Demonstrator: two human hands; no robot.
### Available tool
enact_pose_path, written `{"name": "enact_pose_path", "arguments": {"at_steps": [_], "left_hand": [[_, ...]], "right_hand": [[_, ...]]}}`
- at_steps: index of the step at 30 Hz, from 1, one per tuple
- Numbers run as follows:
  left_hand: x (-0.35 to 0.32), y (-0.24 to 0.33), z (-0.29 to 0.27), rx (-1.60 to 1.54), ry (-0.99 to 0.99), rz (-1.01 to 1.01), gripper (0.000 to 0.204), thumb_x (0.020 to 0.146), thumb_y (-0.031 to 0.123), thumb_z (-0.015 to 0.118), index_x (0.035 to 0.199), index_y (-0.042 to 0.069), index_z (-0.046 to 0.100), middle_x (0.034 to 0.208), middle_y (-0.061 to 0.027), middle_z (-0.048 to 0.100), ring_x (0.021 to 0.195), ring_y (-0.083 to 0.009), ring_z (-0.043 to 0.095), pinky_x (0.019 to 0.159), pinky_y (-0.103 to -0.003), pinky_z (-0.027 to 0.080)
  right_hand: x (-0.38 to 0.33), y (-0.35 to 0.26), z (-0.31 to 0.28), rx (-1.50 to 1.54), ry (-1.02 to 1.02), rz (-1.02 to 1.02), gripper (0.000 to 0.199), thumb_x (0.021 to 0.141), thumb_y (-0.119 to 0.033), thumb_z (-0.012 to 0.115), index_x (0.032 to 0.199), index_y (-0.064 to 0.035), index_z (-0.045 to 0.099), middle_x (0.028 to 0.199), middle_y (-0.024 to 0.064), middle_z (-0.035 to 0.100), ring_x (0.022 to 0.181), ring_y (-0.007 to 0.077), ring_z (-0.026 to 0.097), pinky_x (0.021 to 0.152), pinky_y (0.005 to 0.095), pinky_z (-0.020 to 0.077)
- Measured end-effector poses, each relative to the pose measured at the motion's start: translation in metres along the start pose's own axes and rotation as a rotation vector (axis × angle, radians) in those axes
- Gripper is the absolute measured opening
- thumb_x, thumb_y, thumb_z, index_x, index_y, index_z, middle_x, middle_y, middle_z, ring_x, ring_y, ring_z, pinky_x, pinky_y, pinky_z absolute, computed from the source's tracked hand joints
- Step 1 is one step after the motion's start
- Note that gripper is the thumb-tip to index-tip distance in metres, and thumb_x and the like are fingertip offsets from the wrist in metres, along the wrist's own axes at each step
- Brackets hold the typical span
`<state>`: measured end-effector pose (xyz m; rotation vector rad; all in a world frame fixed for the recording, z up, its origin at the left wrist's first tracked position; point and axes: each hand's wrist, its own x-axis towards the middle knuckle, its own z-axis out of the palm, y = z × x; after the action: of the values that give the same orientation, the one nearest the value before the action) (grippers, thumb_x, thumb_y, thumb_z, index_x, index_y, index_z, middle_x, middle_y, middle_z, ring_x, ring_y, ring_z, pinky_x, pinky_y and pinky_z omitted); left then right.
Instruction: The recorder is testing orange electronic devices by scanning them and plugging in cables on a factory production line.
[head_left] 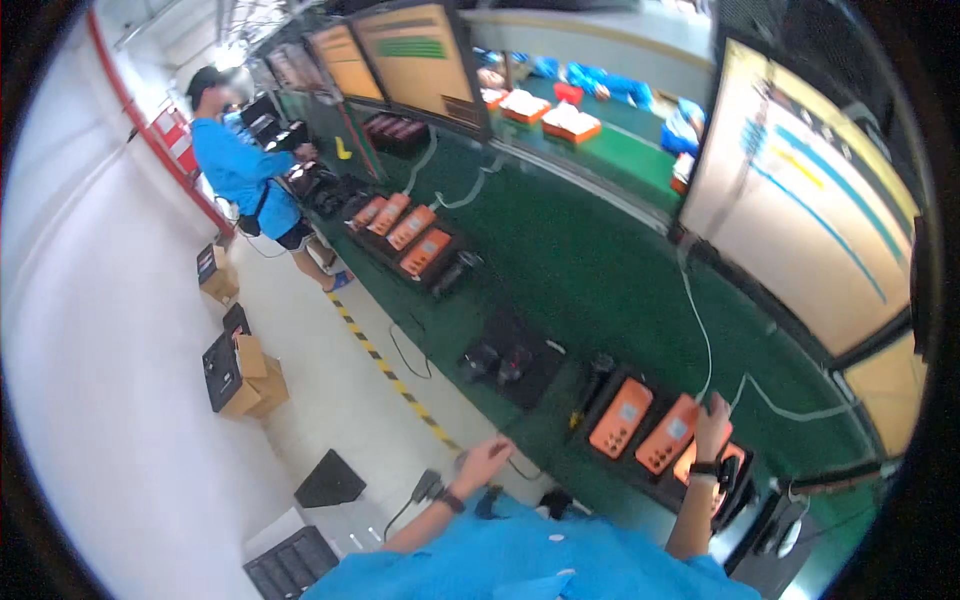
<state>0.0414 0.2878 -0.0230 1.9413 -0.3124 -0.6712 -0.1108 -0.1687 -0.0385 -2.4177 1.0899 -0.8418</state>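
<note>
Between the far ends of the second and third orange blocks, resting the right hand with bent fingers; being too blurred to tell whether grasping the white cable or only touching beside. Over the near bench edge, hovering with the left hand, loosely uncurled, seemingly holding nothing. Possibly risking a tugged cable by catching slack on the dark wristband, or a shifted block by brushing sideways along the row. Lying side by side in a dark tray: smooth-looking, rounded-off oblongs with round dark spots and pale labels. Farther left, on flat green benchtop, seeing shiny, crumpled plastic bundles on a black mat.
</note>
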Motion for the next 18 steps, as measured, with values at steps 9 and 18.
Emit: {"name": "enact_pose_path", "arguments": {"at_steps": [9,18], "left_hand": [[-0.018,-0.125,-0.154,-0.115,0.096,-0.140,0.038,0.092,0.029,0.057,0.116,-0.001,0.061,0.107,-0.0146,0.066,0.099,-0.0210,0.063,0.087,-0.034,0.049],[-0.022,-0.215,-0.305,-0.153,0.333,-0.234,0.032,0.089,0.025,0.057,0.108,0.001,0.064,0.103,-0.0184,0.066,0.100,-0.0314,0.063,0.088,-0.038,0.048]], "right_hand": [[-0.148,-0.358,0.112,0.467,-1.395,-0.299,0.035,0.091,-0.031,0.058,0.110,-0.0026,0.065,0.108,0.0153,0.066,0.099,0.0234,0.063,0.086,0.0351,0.0486],[-0.265,-0.697,0.247,0.780,-1.672,-0.914,0.041,0.093,-0.034,0.052,0.119,-0.0029,0.058,0.113,0.0156,0.065,0.104,0.0270,0.062,0.090,0.0390,0.0475]]}}
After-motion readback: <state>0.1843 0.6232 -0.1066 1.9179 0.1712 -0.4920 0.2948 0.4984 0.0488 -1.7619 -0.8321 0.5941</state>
